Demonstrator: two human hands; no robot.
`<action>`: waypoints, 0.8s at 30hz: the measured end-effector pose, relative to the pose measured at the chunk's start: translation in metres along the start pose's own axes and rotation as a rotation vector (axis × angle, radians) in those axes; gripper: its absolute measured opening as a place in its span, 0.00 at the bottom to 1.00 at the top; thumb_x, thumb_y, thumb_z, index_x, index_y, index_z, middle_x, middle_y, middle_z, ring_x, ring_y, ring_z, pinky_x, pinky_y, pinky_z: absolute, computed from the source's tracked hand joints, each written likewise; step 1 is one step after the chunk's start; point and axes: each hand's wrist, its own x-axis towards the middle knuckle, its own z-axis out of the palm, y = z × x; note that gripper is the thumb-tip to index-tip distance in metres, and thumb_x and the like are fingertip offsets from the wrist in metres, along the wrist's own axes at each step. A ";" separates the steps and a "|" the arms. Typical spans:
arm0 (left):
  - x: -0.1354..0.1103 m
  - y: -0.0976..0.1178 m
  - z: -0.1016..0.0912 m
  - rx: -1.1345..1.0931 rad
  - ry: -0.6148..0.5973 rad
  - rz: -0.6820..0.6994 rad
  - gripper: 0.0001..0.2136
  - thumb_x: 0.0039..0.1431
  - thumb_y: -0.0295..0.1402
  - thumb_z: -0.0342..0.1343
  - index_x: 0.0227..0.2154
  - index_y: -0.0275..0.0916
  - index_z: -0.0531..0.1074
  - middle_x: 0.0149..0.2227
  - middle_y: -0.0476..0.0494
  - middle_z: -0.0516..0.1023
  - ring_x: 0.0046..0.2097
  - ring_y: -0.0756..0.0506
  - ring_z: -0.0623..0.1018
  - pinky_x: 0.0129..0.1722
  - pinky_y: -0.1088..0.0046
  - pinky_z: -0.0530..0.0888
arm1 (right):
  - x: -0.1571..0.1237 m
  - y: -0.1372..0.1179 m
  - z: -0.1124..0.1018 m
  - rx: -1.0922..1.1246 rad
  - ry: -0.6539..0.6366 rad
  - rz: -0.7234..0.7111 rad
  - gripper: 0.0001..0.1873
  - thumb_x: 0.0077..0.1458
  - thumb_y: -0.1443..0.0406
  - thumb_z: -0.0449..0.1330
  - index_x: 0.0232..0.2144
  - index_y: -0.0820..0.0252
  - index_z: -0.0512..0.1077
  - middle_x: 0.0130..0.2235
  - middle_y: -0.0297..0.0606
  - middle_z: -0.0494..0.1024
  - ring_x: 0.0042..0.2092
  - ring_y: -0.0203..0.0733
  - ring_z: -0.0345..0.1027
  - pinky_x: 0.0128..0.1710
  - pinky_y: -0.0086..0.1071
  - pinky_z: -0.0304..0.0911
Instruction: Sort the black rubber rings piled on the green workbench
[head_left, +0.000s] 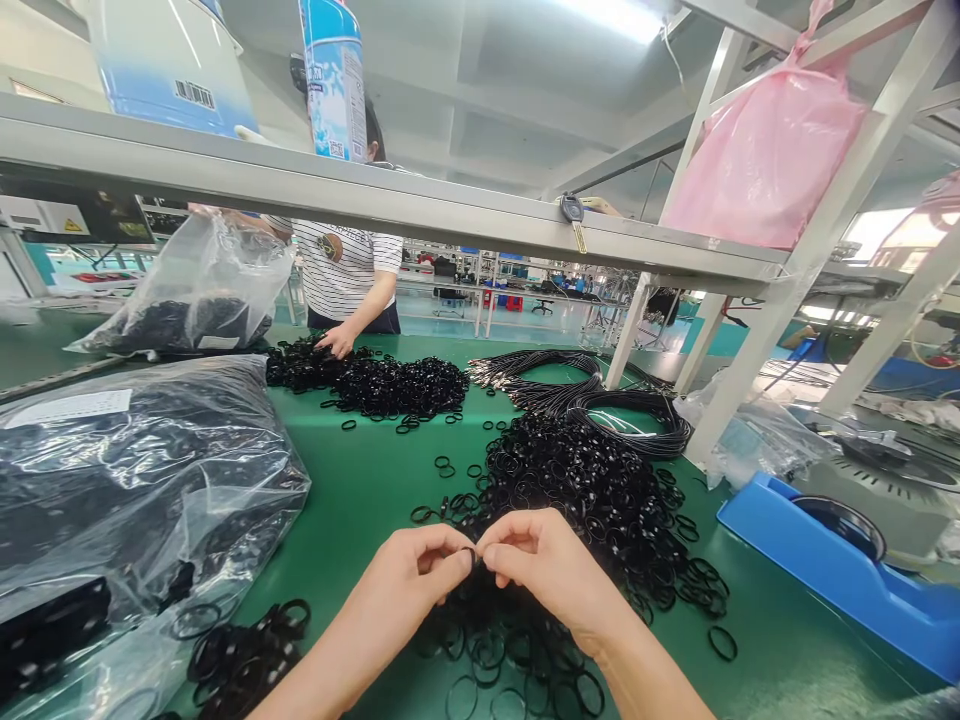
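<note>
My left hand (420,580) and my right hand (544,570) meet fingertip to fingertip just above the green table (360,490). Both are closed in a pinch on a small black rubber ring (471,553) held between them. Right under and behind my hands lies a big heap of black rubber rings (592,490). More loose rings spread toward the table's near edge (517,670).
A large clear plastic bag of black parts (127,490) fills the left. Across the table, a person in a striped shirt (341,275) touches another heap of rings (390,385). Coiled black cables (600,400) lie behind; a blue tape dispenser (840,570) sits right; a shelf frame (780,330) stands overhead.
</note>
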 end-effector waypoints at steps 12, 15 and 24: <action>0.005 -0.015 -0.023 0.094 0.002 0.008 0.19 0.50 0.25 0.49 0.46 0.44 0.67 0.44 0.47 0.74 0.41 0.47 0.73 0.42 0.71 0.68 | -0.004 0.010 0.003 -0.843 0.099 -0.088 0.06 0.45 0.70 0.61 0.27 0.53 0.74 0.29 0.30 0.75 0.34 0.37 0.65 0.33 0.28 0.52; 0.004 -0.016 -0.024 -0.022 -0.036 0.037 0.20 0.48 0.21 0.45 0.43 0.43 0.67 0.47 0.47 0.72 0.47 0.46 0.73 0.48 0.69 0.68 | -0.002 0.016 0.011 -0.991 0.079 -0.081 0.05 0.45 0.70 0.61 0.25 0.56 0.74 0.31 0.34 0.75 0.37 0.40 0.66 0.32 0.30 0.50; 0.005 -0.005 -0.015 -0.075 0.025 -0.028 0.09 0.51 0.29 0.48 0.33 0.38 0.72 0.31 0.47 0.77 0.32 0.46 0.75 0.27 0.73 0.74 | -0.001 0.007 -0.002 -0.895 0.119 -0.050 0.12 0.53 0.72 0.53 0.28 0.54 0.74 0.31 0.33 0.76 0.35 0.39 0.67 0.32 0.30 0.51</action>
